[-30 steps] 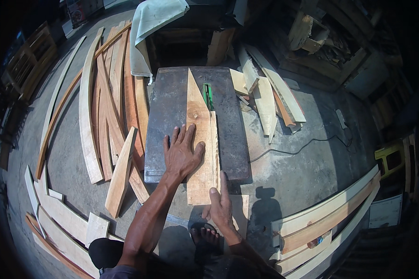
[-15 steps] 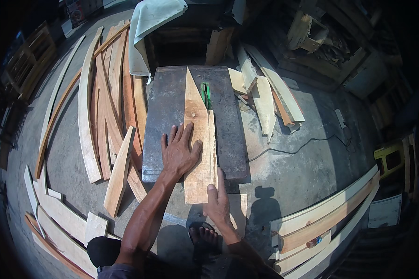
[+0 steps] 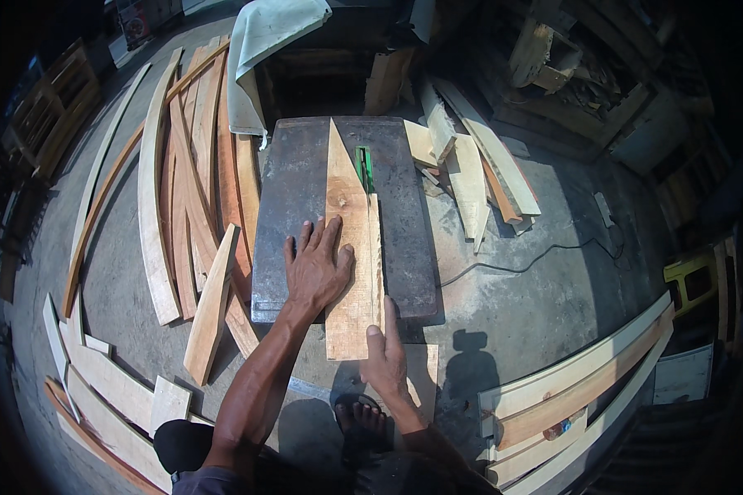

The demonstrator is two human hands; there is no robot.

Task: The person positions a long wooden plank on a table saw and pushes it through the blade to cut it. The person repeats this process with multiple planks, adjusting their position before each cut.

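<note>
A tapered wooden board (image 3: 348, 206) lies lengthwise on a dark metal saw table (image 3: 297, 190), its pointed end far from me. A green blade guard (image 3: 364, 169) sits just right of the board. My left hand (image 3: 315, 268) lies flat with fingers spread, half on the table and half on the board's left edge. My right hand (image 3: 385, 355) rests on the board's near right end, fingers pointing forward along a thin strip (image 3: 377, 247) beside the board. My sandalled foot (image 3: 363, 421) shows below.
Curved wooden slats (image 3: 161, 190) lie on the concrete floor to the left, offcuts (image 3: 470, 177) to the right. More curved slats (image 3: 578, 388) are stacked at lower right. A pale cloth (image 3: 264, 41) hangs behind the table. A cable (image 3: 512, 264) runs across the floor.
The board has slid a little away from me along the table, and both hands moved forward with it.
</note>
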